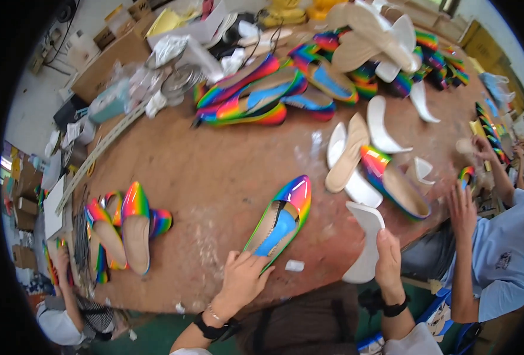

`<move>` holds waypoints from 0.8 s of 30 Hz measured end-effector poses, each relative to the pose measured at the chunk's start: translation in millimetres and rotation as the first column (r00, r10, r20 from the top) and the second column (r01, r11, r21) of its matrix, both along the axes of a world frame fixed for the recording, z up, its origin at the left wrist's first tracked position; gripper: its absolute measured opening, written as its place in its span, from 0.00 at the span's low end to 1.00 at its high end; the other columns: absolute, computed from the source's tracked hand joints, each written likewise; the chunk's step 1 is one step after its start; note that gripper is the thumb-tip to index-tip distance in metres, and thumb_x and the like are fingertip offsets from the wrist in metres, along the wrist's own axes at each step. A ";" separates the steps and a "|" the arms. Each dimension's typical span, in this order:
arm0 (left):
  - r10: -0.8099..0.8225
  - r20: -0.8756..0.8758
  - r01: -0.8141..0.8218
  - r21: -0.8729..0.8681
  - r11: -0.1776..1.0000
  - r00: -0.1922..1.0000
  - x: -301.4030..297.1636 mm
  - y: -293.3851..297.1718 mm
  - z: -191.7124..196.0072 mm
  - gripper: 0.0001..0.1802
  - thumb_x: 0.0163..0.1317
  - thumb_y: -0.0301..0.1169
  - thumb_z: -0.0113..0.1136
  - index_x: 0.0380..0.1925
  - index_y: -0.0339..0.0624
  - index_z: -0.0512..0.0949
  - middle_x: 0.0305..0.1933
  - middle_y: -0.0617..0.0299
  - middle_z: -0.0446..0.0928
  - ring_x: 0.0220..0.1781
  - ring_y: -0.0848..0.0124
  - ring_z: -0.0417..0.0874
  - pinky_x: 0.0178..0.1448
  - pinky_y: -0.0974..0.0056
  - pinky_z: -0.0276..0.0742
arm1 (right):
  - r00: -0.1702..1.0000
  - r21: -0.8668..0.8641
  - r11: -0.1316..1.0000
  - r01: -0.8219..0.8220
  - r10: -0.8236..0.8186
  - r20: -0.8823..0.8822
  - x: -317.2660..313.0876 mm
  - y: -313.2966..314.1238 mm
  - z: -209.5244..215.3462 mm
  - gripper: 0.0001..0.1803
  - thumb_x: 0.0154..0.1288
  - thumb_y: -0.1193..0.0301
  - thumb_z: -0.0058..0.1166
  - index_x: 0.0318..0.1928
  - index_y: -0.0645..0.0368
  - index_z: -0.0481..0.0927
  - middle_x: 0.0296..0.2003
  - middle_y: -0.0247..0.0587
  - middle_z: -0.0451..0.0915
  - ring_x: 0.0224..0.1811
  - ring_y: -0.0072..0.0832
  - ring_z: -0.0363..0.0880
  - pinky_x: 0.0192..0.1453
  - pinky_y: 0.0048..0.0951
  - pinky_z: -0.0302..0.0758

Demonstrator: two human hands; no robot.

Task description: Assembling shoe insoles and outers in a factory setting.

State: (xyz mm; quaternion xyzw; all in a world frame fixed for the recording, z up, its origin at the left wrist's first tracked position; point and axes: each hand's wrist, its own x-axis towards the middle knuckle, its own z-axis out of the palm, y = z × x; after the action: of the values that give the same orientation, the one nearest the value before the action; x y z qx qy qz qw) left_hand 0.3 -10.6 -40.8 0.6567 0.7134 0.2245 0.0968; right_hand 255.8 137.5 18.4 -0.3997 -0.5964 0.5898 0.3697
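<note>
My left hand (242,278) grips the heel end of a glossy rainbow pointed shoe (281,220) with a blue lining, which lies on the brown worktable (214,171). My right hand (387,260) holds a white curved insole piece (365,242) upright near the table's front edge. Both wrists wear black bands.
Rainbow shoes (126,228) sit at the left edge, and several more are piled at the back (262,97). White and tan insoles (350,154) lie at centre right beside another rainbow shoe (395,183). A person in a light blue shirt (504,248) works on the right; another person's hand (62,260) shows at lower left.
</note>
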 end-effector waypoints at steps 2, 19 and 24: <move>-0.095 -0.039 0.095 0.001 0.995 0.995 -13.4 -50.3 15.8 0.09 0.47 0.30 0.74 0.29 0.48 0.83 0.30 0.65 0.77 0.37 0.62 0.76 0.47 0.56 0.68 | 0.966 0.338 0.926 -0.168 0.086 0.244 -17.1 -1.5 2.6 0.23 0.75 0.69 0.44 0.64 0.70 0.73 0.51 0.50 0.78 0.47 0.36 0.74 0.55 0.34 0.69; 0.316 0.544 -0.490 0.208 0.847 0.777 -30.3 -151.8 -55.8 0.71 0.42 0.56 0.80 0.75 0.44 0.41 0.77 0.33 0.50 0.77 0.42 0.57 0.77 0.43 0.56 | 0.748 0.506 0.557 -0.659 0.555 0.364 -162.4 -113.7 -76.2 0.18 0.40 0.76 0.62 0.38 0.59 0.88 0.45 0.38 0.81 0.50 0.34 0.75 0.54 0.37 0.73; 0.286 0.577 -0.494 0.241 0.835 0.765 -30.4 -151.3 -61.5 0.75 0.43 0.58 0.80 0.76 0.46 0.33 0.76 0.30 0.50 0.77 0.41 0.56 0.78 0.43 0.55 | 0.710 0.470 0.537 -0.701 0.589 0.386 -164.7 -112.7 -71.9 0.18 0.39 0.76 0.63 0.38 0.59 0.87 0.44 0.38 0.81 0.50 0.34 0.75 0.53 0.37 0.74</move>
State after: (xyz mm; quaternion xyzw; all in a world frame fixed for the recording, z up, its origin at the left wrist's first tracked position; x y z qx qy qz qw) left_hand -30.0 -161.9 -102.3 0.4107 0.7258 0.5415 0.1064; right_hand 91.1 24.9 -53.5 -0.0675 -0.8831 0.4309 0.1731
